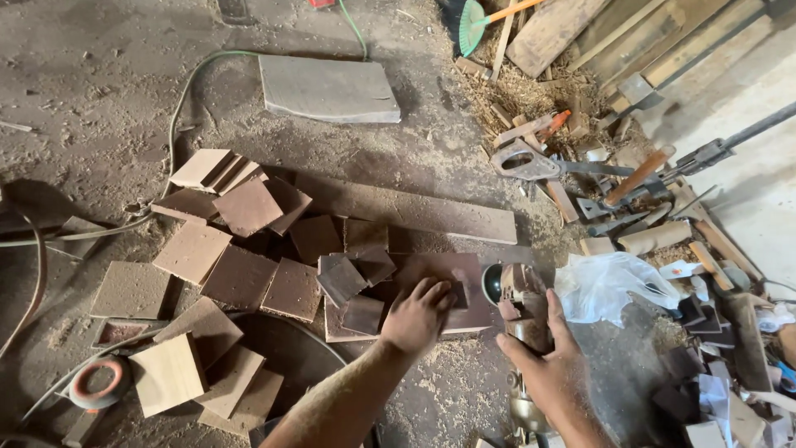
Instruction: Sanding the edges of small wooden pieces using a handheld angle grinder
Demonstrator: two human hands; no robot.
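Your left hand (pixel 417 317) presses flat, fingers spread, on the dark brown square wooden board (pixel 452 286); your right hand (pixel 547 365), just right of it, grips the dusty metal power sander (pixel 521 311).

I see a dusty grey floor (pixel 99 75) strewn with sawdust (pixel 514 95). Daylight falls hard from the right, brightest on the pale concrete (pixel 746 133). A grey slab (pixel 327 87) lies flat, a green hose (pixel 178 99) curving past it. Planks (pixel 580 25) lean top right.
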